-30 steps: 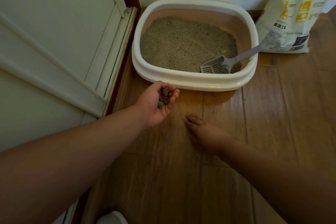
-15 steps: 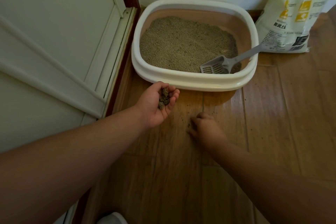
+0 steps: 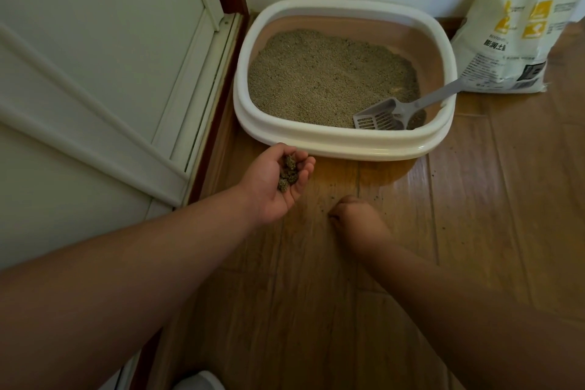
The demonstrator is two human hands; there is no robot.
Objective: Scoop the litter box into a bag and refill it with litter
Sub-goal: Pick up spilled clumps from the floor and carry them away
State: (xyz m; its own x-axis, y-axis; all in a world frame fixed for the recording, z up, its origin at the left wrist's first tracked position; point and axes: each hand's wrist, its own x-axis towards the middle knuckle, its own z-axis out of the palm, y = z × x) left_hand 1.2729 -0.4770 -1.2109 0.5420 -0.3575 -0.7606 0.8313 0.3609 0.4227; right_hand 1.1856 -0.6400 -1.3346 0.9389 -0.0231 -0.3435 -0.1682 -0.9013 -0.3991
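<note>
Left hand (image 3: pixel 272 185), centre frame, cupped palm-up, cradling litter clumps (image 3: pixel 287 173) just below the litter box (image 3: pixel 342 144). Right hand (image 3: pixel 354 218) knuckles-up on the floor (image 3: pixel 474 231), fingers curled under; can't tell if it's pinching anything. Box holds litter (image 3: pixel 323 79) and scoop (image 3: pixel 399 112), lower-right corner. Litter bag (image 3: pixel 519 25) upper right.
</note>
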